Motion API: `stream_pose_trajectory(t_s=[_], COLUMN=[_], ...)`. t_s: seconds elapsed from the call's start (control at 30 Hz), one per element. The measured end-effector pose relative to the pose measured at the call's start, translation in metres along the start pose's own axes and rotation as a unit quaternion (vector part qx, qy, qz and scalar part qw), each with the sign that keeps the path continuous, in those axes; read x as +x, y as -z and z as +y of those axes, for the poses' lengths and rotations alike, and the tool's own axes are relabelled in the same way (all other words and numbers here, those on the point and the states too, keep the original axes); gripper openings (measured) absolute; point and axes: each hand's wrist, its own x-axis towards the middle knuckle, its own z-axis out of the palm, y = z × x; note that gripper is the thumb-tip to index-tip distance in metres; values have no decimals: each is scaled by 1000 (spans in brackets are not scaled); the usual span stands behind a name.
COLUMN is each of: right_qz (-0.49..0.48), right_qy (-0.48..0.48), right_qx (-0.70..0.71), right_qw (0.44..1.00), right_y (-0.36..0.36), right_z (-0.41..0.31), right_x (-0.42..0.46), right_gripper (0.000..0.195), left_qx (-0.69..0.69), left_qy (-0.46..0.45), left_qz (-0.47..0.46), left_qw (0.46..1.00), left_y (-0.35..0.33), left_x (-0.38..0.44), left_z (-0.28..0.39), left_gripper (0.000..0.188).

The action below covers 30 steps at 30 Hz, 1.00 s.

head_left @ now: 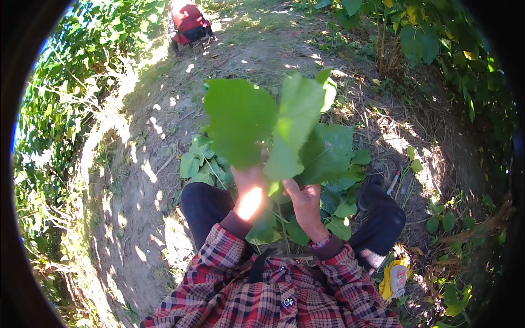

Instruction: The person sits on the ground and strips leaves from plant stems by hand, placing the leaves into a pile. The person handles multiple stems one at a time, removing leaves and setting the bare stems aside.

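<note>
My left hand (249, 180) is raised in front of me, its fingers mostly hidden behind a broad green leaf (240, 119); bright sun falls on its wrist. To its right, my right hand (305, 205) has its thumb and fingers at the lower edge of a bunch of large green leaves (295, 123). How each hand grips the leaves is partly hidden. Beneath the hands and between my legs lie more leafy green stems (262, 225), with another leafy pile (203, 162) beyond my left knee.
A person in red (188, 24) sits low farther up the dirt path (164, 106). Leafy plants line both sides. By my right knee lies a thin red-and-white object (393, 182); a yellow and white packet or cloth (396, 279) is at the lower right.
</note>
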Motion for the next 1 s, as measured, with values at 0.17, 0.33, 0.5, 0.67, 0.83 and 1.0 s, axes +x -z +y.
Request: stream_pose_trajectory(t_s=[0.17, 0.33, 0.5, 0.67, 0.83, 1.0], right_qz=[11, -22, -99, -77, -159, -109], right_qy=[393, 356, 184, 237, 258, 137], right_qx=[-499, -712, -212, -67, -306, -26], right_qw=[772, 604, 955, 966, 902, 984], right_y=[-9, -9, -1, -7, 34, 5], right_z=[-37, -48, -32, -4, 7, -41], right_x=[-8, 0, 26, 25, 6, 7], right_gripper=[35, 55, 54, 50, 47, 39], left_qx=[-77, -110, 256, 139, -64, 30], left_qy=[50, 76, -228, -3, 119, 29], left_qz=[12, 41, -56, -164, -258, -273], left_qw=[996, 990, 938, 977, 957, 961], left_y=[-25, -19, -16, 27, 20, -9], left_x=[-7, -4, 2, 1, 1, 13], left_z=[11, -12, -9, -47, 5, 69], left_gripper=[6, 8, 10, 26, 29, 31])
